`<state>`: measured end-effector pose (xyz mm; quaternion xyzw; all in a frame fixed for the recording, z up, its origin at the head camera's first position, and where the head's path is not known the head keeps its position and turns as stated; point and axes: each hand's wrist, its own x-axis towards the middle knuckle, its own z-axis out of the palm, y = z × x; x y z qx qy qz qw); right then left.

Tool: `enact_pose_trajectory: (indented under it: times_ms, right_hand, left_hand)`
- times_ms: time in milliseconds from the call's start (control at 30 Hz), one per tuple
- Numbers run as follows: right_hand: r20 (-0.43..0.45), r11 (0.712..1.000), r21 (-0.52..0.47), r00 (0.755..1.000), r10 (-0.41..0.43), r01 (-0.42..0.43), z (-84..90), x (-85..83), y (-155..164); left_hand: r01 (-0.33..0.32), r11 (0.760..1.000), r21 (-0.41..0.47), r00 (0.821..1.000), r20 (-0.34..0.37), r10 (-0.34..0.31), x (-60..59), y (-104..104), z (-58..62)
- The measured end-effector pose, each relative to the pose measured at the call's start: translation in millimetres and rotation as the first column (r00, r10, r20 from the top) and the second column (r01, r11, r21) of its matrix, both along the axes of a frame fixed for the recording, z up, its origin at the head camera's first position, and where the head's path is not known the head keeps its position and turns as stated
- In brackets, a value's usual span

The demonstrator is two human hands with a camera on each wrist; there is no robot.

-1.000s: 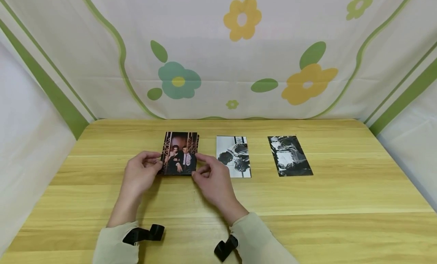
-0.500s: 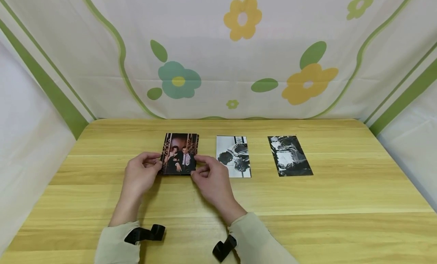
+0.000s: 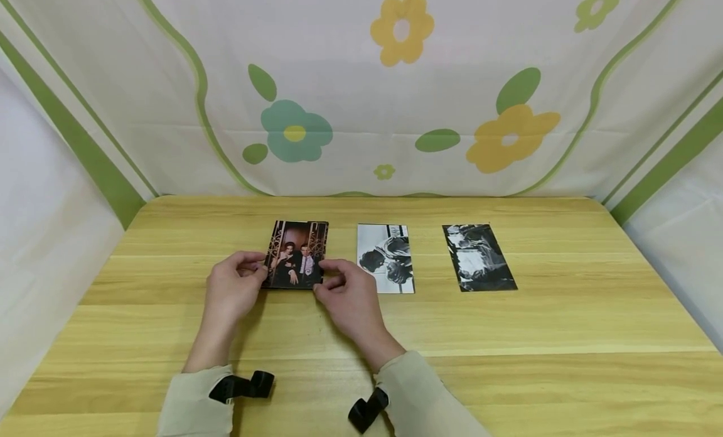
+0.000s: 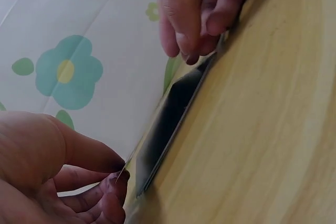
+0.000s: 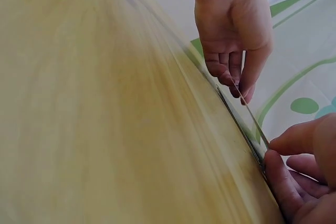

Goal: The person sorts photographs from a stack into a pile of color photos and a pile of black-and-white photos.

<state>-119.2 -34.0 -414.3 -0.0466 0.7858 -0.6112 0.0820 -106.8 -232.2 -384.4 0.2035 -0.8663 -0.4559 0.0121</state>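
The left hand [image 3: 231, 289] and right hand [image 3: 346, 299] pinch the colour photo [image 3: 296, 253] by its near corners. No writing is legible on it. Two black-and-white photos [image 3: 386, 257] lie toward the surface's [image 3: 508, 336] right edge.

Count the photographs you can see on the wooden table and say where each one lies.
3. A colour photo at the left, pinched by both hands; a black-and-white photo in the middle; a darker one at the right. More may lie hidden beneath the colour one.
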Motion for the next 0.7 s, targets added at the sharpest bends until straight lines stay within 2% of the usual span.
enact_pose_trajectory:
  times_ms: [133, 333, 700]
  right_hand:
    - [-0.034, 0.999, 0.044, 0.999, 0.007, -0.005, -0.5, -1.0, -1.4]
    - [-0.109, 0.994, 0.109, 0.993, 0.036, -0.024, -1.0, -0.9, -0.2]
    - [-0.118, 0.989, 0.137, 0.990, 0.073, -0.056, -0.7, 2.7, 2.7]
  left_hand:
    - [-0.004, 1.000, -0.028, 1.000, -0.002, 0.003, -0.7, 0.6, -2.1]
    - [-0.011, 1.000, -0.024, 1.000, 0.002, 0.012, -0.7, 0.4, -3.7]
    - [-0.014, 0.999, -0.051, 0.999, -0.033, 0.012, 0.4, 3.6, -1.3]
